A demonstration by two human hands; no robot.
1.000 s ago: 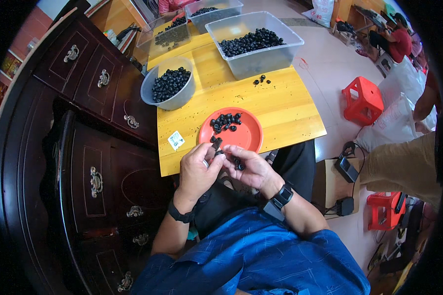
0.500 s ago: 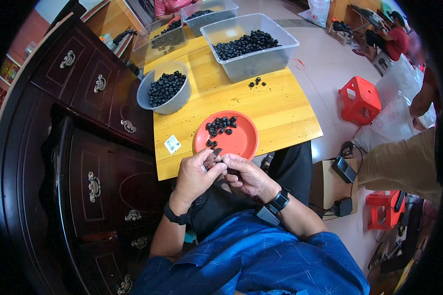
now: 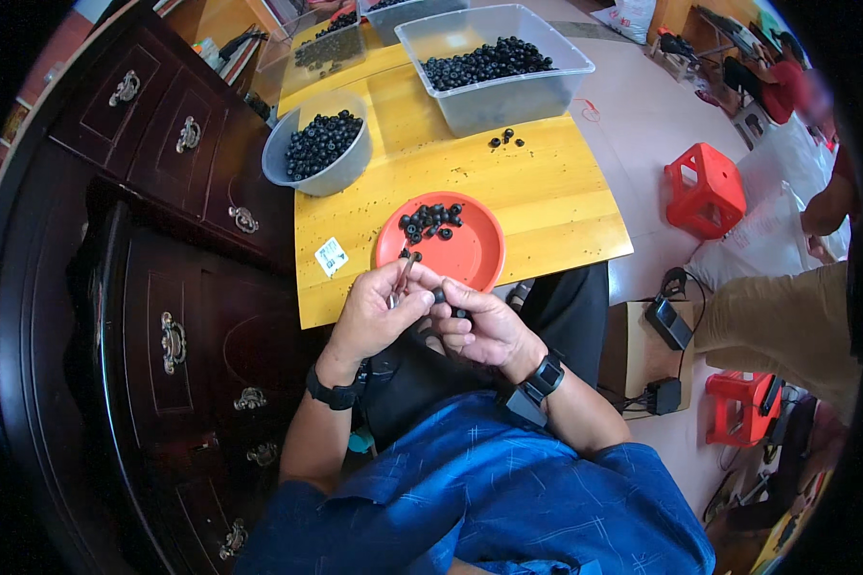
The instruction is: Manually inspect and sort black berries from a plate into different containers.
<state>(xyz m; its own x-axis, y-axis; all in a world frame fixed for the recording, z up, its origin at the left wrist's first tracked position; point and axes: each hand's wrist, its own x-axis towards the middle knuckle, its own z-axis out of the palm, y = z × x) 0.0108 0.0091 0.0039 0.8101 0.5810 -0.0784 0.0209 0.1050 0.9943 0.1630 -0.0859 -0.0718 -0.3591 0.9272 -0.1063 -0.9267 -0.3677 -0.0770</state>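
My left hand [image 3: 372,314] is closed on a slim metal tool [image 3: 402,280] like a small knife, its tip pointing up over the plate's near rim; its exact kind is unclear. Close beside it, my right hand [image 3: 494,331] pinches a small round black part [image 3: 439,295] between thumb and finger. A second black piece [image 3: 460,312] shows among the right fingers. Both hands meet just in front of a round red plate [image 3: 472,257]. Several black bead-like parts [image 3: 433,220], some with holes, lie in it.
A round clear tub [image 3: 318,146] and a large clear bin [image 3: 494,67] hold many black parts on the yellow table [image 3: 547,206]. A white label [image 3: 332,257] lies at left. Dark drawers [image 3: 177,316] border the left; red stools [image 3: 705,192] and another person's leg [image 3: 786,326] are at right.
My left hand has turned the metal tool more upright. The black part in my right fingers now shows clearly between the hands. The view has shifted slightly.
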